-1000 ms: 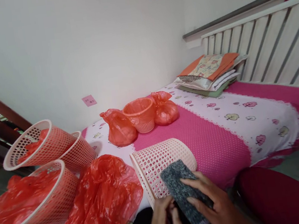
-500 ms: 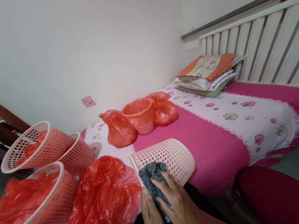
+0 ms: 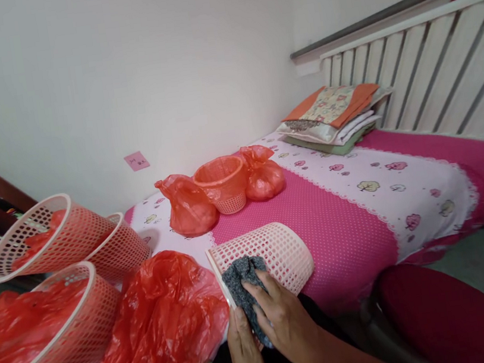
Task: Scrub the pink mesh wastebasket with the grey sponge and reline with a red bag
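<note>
A pale pink plastic basket (image 3: pixel 284 252) with round holes lies on its side in front of me, its rim toward the left. My right hand (image 3: pixel 286 322) presses a dark grey cloth (image 3: pixel 241 275) against the basket's side, fingers bent over the cloth. At the near end of the rim, my left hand (image 3: pixel 246 349) grips the basket, its fingers partly hidden. Just left of my hands lies a crumpled red plastic bag (image 3: pixel 162 319).
More pink baskets (image 3: pixel 104 321) holding red bags stand at the left. Behind are two tied red bags (image 3: pixel 189 207) and a red-lined basket (image 3: pixel 231 204). Folded bedding (image 3: pixel 332 115) lies on the bed (image 3: pixel 344 239) near a white railing (image 3: pixel 415 67). A dark red stool (image 3: pixel 446 321) stands at lower right.
The view has shifted slightly, so most things sit a little further left. Both hands keep their hold, and the cloth stays on the basket's side near the rim.
</note>
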Demonstrator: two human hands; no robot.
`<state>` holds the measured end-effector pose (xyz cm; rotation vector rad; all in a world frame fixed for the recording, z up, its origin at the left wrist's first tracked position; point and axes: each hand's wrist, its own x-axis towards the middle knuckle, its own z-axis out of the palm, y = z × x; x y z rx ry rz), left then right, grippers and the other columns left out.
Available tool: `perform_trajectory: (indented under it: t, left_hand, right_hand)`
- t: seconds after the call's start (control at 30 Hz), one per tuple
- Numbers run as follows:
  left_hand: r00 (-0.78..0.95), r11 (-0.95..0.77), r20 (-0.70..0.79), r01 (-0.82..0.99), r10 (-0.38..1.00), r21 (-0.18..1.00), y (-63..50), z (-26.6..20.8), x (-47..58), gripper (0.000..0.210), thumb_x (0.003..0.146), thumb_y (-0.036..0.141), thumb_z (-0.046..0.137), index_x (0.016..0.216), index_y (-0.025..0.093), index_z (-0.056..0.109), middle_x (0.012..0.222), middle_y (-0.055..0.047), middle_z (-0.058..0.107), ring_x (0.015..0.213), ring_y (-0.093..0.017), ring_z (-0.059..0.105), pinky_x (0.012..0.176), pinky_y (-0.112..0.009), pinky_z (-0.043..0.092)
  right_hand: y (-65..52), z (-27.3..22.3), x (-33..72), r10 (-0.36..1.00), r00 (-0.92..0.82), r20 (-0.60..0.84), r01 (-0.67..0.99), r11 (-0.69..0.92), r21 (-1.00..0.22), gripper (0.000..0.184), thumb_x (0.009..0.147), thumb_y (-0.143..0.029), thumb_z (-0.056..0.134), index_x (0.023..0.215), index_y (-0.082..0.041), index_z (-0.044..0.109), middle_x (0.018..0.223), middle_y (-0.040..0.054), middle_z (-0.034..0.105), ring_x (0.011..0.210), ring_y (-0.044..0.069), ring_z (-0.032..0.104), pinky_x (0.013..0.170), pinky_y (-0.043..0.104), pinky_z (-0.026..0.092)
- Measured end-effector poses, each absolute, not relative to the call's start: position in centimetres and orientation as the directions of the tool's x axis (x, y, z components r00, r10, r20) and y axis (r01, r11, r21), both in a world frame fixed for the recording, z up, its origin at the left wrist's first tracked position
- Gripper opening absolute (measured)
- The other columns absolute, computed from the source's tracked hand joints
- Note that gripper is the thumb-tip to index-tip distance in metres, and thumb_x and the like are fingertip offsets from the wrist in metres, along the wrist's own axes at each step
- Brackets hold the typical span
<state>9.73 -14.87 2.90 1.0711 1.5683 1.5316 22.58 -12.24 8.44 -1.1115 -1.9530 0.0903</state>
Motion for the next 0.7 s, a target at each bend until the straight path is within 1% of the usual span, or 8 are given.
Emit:
perform_trajectory:
  t: [0.13,0.2,0.3,0.37,0.43,0.5,0.6,0.7]
  left_hand:
    - [-0.369,0.027,-0.052,-0.072,0.928,0.997,-14.9,4.0,10.2,0.073,0.093,0.072,0.051,0.137,0.015,0.067,0.124,-0.018,0.077,0.117,-0.033,0.072,0.101,-0.045,0.06]
    - [-0.352,0.024,-0.044,-0.062,0.935,0.998,-14.9,4.4,10.3,0.075,0.092,0.074,0.051,0.133,0.014,0.07,0.121,-0.019,0.078,0.119,-0.034,0.071,0.103,-0.047,0.059]
    - [-0.359,0.023,-0.033,-0.031,0.933,0.999,-14.9,4.8,10.4,0.078,0.091,0.076,0.051,0.131,0.012,0.07,0.123,-0.019,0.077,0.123,-0.036,0.069,0.107,-0.049,0.056]
    - [-0.371,0.047,-0.046,-0.007,0.928,0.999,-15.1,5.0,10.5,0.08,0.09,0.078,0.049,0.133,0.014,0.069,0.124,-0.019,0.076,0.123,-0.037,0.068,0.106,-0.05,0.057]
    - [-0.38,0.059,-0.038,0.045,0.924,0.997,-15.3,5.1,10.6,0.076,0.092,0.077,0.046,0.132,0.017,0.069,0.124,-0.017,0.076,0.122,-0.036,0.069,0.103,-0.048,0.059]
    - [-0.379,0.05,-0.011,0.093,0.925,0.994,-15.4,5.2,10.6,0.064,0.096,0.071,0.047,0.13,0.021,0.07,0.126,-0.015,0.074,0.12,-0.033,0.069,0.1,-0.045,0.06]
    - [-0.38,0.022,0.025,0.119,0.925,0.993,-15.6,5.4,10.7,0.042,0.1,0.052,0.058,0.129,0.023,0.067,0.132,-0.011,0.069,0.115,-0.027,0.068,0.097,-0.046,0.059]
    - [-0.398,0.001,0.056,0.141,0.916,0.99,-15.6,5.3,10.7,0.035,0.099,0.041,0.064,0.128,0.022,0.065,0.135,-0.009,0.065,0.114,-0.025,0.067,0.097,-0.046,0.059]
  right_hand:
    - [-11.3,8.5,23.2,0.753,-0.212,0.623,0.684,0.57,-0.455,0.056,0.088,-0.003,0.05,0.142,-0.018,0.059,0.14,0.0185,0.061,0.126,0.031,0.066,0.105,0.048,0.059]
    - [-10.7,8.5,23.6,0.758,-0.194,0.622,0.682,0.56,-0.47,0.055,0.088,-0.003,0.05,0.141,-0.017,0.059,0.137,0.0185,0.061,0.126,0.031,0.065,0.106,0.048,0.059]
    - [-9.8,8.3,24.4,0.763,-0.172,0.623,0.701,0.539,-0.467,0.053,0.09,-0.005,0.049,0.141,-0.016,0.06,0.135,0.0187,0.062,0.128,0.032,0.064,0.107,0.048,0.058]
    - [-9.1,8.0,25.2,0.772,-0.153,0.617,0.734,0.507,-0.452,0.051,0.092,-0.006,0.047,0.14,-0.014,0.06,0.137,0.0195,0.061,0.128,0.032,0.064,0.106,0.047,0.059]
    - [-8.4,7.5,26.1,0.782,-0.119,0.612,0.771,0.461,-0.439,0.049,0.093,-0.008,0.046,0.139,-0.013,0.061,0.138,0.0202,0.06,0.128,0.032,0.064,0.105,0.046,0.059]
    - [-7.6,6.8,27.2,0.794,-0.079,0.603,0.798,0.413,-0.439,0.047,0.094,-0.01,0.046,0.139,-0.014,0.06,0.14,0.0195,0.06,0.13,0.032,0.064,0.105,0.047,0.059]
    - [-6.5,5.5,29.0,0.808,-0.02,0.589,0.81,0.358,-0.464,0.047,0.095,-0.012,0.047,0.139,-0.017,0.06,0.138,0.0175,0.061,0.133,0.032,0.061,0.106,0.049,0.058]
    - [-5.5,3.9,30.7,0.815,0.052,0.577,0.811,0.303,-0.501,0.048,0.094,-0.014,0.047,0.14,-0.018,0.06,0.138,0.018,0.06,0.134,0.032,0.06,0.105,0.05,0.058]
